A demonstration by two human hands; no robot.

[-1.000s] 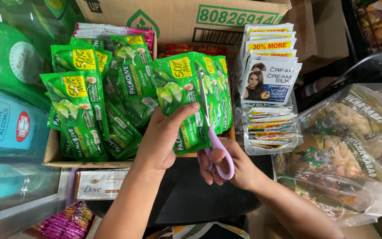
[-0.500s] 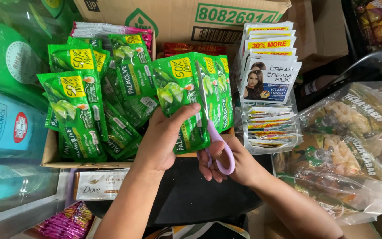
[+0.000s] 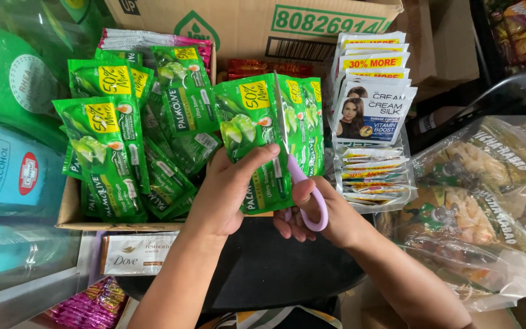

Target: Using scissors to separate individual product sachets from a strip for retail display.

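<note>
My left hand (image 3: 229, 192) grips a strip of green shampoo sachets (image 3: 254, 131) by its lower part, thumb across the front. My right hand (image 3: 312, 210) holds purple-handled scissors (image 3: 302, 183), fingers through the loops. The blades (image 3: 282, 119) run upward along the seam between two sachets and look nearly shut. Both hands are over the front edge of a cardboard tray (image 3: 71, 213) full of several more green sachets (image 3: 114, 158).
White and blue sachets (image 3: 372, 113) stand to the right of the tray. Clear bags of packets (image 3: 488, 189) lie far right. A big cardboard box (image 3: 257, 24) is behind. Blue and green bottles (image 3: 7, 164) sit at left, a white box (image 3: 138, 253) and pink sachets (image 3: 89, 304) below.
The scissors have slid a little further up the seam of the green strip. Both hands keep their grip and hardly shift.
</note>
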